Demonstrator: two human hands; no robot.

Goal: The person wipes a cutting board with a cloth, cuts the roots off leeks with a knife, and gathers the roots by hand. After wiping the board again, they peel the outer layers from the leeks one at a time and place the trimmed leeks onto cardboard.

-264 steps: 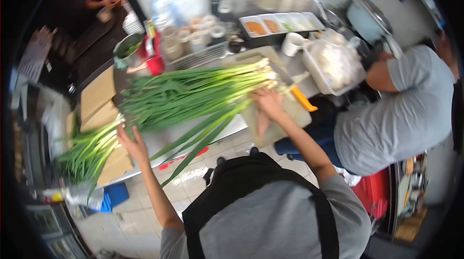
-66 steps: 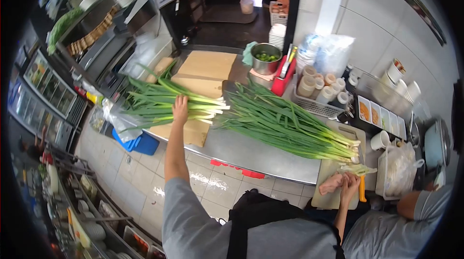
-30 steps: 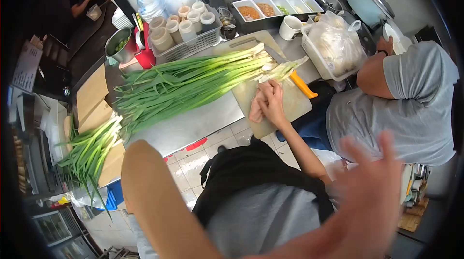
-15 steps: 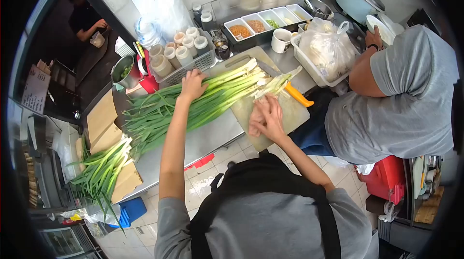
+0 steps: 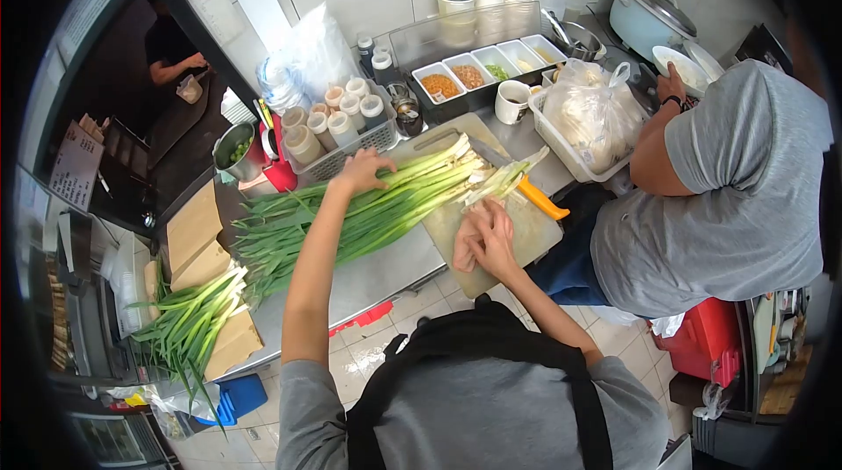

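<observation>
A large bunch of green onions [image 5: 351, 220] lies across the steel counter, its white ends over a cutting board [image 5: 526, 246]. My left hand [image 5: 362, 172] rests on the upper edge of the bunch, fingers spread and bent. Near the white ends, my right hand [image 5: 494, 238] is over the board with fingers apart, touching a limp, pale pink thing [image 5: 465, 246] whose kind I cannot make out. A knife with an orange handle [image 5: 544, 198] lies on the board at the right, its blade partly under the onion ends.
More green onions [image 5: 197, 312] lie on brown cardboard [image 5: 195, 224] at left. Behind the board stand a basket of squeeze bottles [image 5: 342, 124], a topping tray [image 5: 491, 75], a mug [image 5: 511, 102] and a bagged basket [image 5: 592, 119]. A co-worker [image 5: 719, 198] stands close at right, holding a white bowl.
The whole view has shifted slightly downward in the frame. My left hand has lifted its fingers a little and slid slightly right along the onions. My right hand stays near the white ends.
</observation>
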